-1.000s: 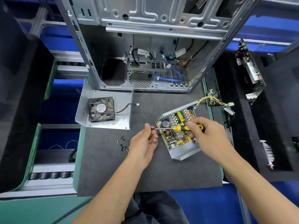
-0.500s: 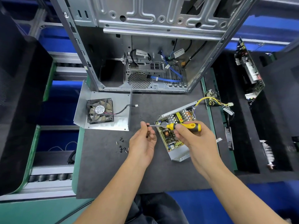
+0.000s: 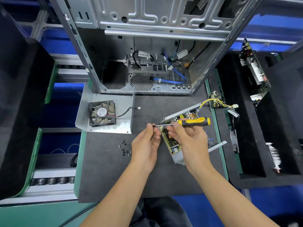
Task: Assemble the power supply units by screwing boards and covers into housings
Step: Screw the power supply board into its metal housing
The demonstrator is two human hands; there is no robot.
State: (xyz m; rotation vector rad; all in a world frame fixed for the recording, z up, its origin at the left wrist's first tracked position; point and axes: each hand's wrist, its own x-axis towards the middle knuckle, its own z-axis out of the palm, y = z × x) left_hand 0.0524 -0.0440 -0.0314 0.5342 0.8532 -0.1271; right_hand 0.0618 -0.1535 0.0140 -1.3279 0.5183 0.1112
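Note:
My right hand (image 3: pixel 188 138) grips a yellow and black screwdriver (image 3: pixel 193 122) held level, shaft pointing left. At the shaft's tip my left hand (image 3: pixel 147 143) pinches a small dark screw (image 3: pixel 153 126). Under both hands an open metal housing (image 3: pixel 178 159) holds a circuit board (image 3: pixel 170 140), with yellow wires (image 3: pixel 213 102) trailing off to the right. A pile of several black screws (image 3: pixel 125 149) lies on the grey mat (image 3: pixel 106 174) left of my left hand. A metal cover with a black fan (image 3: pixel 102 113) rests at the mat's upper left.
An open computer case (image 3: pixel 147 46) stands at the back of the mat. On the right, black foam trays (image 3: pixel 255 145) hold another board (image 3: pixel 253 69) on edge. A green-edged roller conveyor (image 3: pixel 52 179) runs along the left.
My right hand has shifted its grip forward along the screwdriver toward the shaft, leaving most of the handle exposed. My left hand stays at the tip.

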